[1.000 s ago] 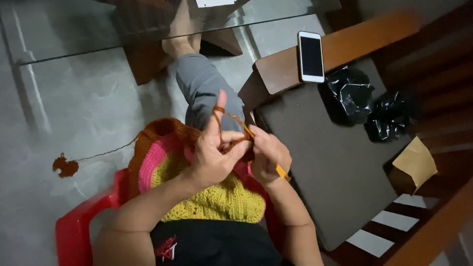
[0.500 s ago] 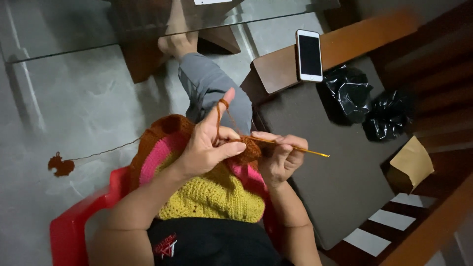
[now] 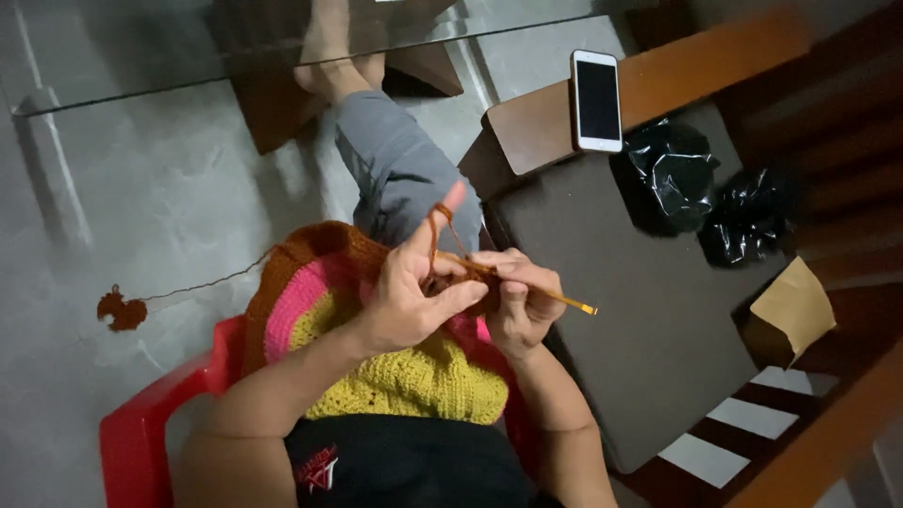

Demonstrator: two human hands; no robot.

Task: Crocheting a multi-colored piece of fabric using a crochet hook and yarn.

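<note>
I'm sitting in a red plastic chair (image 3: 141,423), crocheting. My left hand (image 3: 406,299) is pinching the brown edge of the crochet piece (image 3: 376,367) between thumb and fingers, grip closed on it, index finger sticking up with the brown yarn (image 3: 438,230) looped over it. My right hand (image 3: 522,299) is gripping the crochet hook (image 3: 555,297), fingers closed around its shaft; the yellow tail end is pointing out to the right, the working end is hidden between my hands.

The crochet piece is lying in my lap: yellow section nearest my body, pink band next, brown rim on the far side. A strand of yarn is running left from it across the grey floor (image 3: 141,188) to a small brown yarn scrap (image 3: 120,309).

My grey-trousered leg (image 3: 400,174) is stretching forward, foot under the glass counter (image 3: 188,47). To my right there's a dark cushioned seat (image 3: 640,329) with a wooden frame; a white phone (image 3: 596,101) is resting on its wooden armrest (image 3: 527,122). Two black plastic bags (image 3: 701,193) are sitting on the seat, a tan paper piece (image 3: 795,306) near them.
</note>
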